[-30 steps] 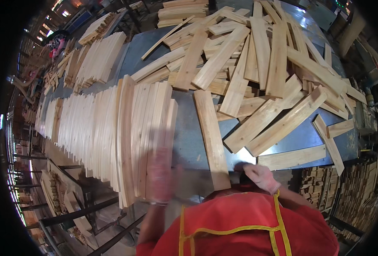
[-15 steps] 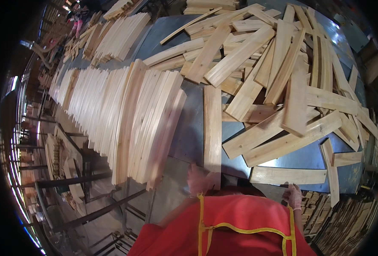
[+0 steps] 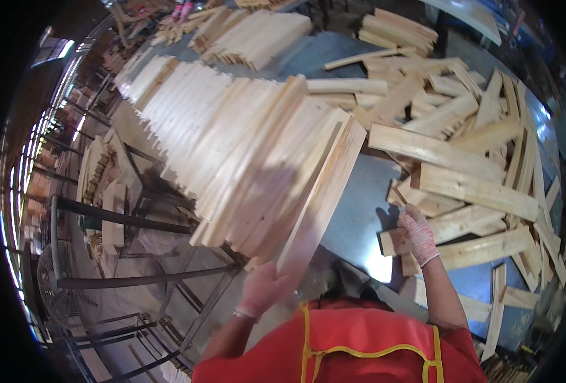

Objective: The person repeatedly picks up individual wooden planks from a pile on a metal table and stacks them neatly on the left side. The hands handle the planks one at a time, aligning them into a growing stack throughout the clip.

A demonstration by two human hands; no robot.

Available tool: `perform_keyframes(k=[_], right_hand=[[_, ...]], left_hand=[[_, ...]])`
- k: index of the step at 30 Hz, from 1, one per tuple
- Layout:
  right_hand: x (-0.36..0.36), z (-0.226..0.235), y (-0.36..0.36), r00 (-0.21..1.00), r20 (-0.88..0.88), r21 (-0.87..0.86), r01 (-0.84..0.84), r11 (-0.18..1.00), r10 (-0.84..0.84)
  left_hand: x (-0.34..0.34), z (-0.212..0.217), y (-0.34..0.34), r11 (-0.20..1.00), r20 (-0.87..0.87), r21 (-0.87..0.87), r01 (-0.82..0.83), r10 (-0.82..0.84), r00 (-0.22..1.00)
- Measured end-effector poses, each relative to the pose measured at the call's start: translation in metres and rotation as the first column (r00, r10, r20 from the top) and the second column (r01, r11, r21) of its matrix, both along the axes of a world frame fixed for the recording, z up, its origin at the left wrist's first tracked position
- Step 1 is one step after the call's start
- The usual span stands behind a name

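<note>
- The left hand (image 3: 262,292), gloved, is closed around the near end of 1 board (image 3: 324,191).
- That board slants away from the hand, on edge, along the right side of a row (image 3: 225,127) of boards.
- The right hand (image 3: 418,237), also gloved, is over the near left side of a loose pile (image 3: 436,152); its fingers look partly bent, but I cannot tell how far open they are or whether they hold anything.
- Row and pile lie on 1 blue-grey table (image 3: 359,198).
- A dark metal frame (image 3: 149,281) stands at the left.
</note>
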State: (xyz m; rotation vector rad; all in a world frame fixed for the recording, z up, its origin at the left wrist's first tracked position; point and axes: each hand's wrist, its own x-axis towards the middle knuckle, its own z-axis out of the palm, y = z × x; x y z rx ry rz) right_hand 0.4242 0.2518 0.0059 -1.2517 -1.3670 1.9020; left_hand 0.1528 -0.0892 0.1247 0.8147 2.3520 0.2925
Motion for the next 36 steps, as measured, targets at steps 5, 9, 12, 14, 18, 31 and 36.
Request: perform_keyframes(k=[5,9,12,14,18,31,36], right_hand=[[-0.055,-0.036,0.051,0.996,0.045,-0.194,0.085,0.977,-0.078],[-0.091,-0.039,0.038,0.996,0.032,-0.152,0.090,0.984,-0.086],[-0.076,-0.054,0.045,0.981,-0.025,-0.156,0.188,0.970,-0.194],[-0.068,-0.060,0.044,0.924,-0.158,-0.276,0.299,0.914,-0.350],[-0.083,-0.039,0.030,0.810,-0.182,-0.374,0.467,0.802,-0.557],[-0.055,0.001,0.054,0.916,-0.332,-0.227,0.154,0.962,-0.225],[0.017,0.022,0.076,1.000,0.009,0.163,-0.009,0.987,0.008]], left_hand=[[-0.087,0.072,-0.019,0.927,-0.611,0.184,0.327,-0.153,0.777],[-0.150,0.074,-0.022,0.925,-0.549,0.294,0.240,-0.042,0.835],[-0.179,0.030,-0.008,0.943,-0.336,0.315,0.113,0.000,0.942],[-0.179,0.049,0.003,0.972,-0.345,0.214,0.096,-0.016,0.938],[-0.172,0.079,0.013,0.998,-0.348,-0.068,0.007,-0.030,0.937],[0.006,-0.056,0.195,0.755,-0.440,0.335,0.563,-0.403,0.802],[0.074,-0.078,0.295,0.918,-0.394,0.001,0.397,-0.364,0.844]])
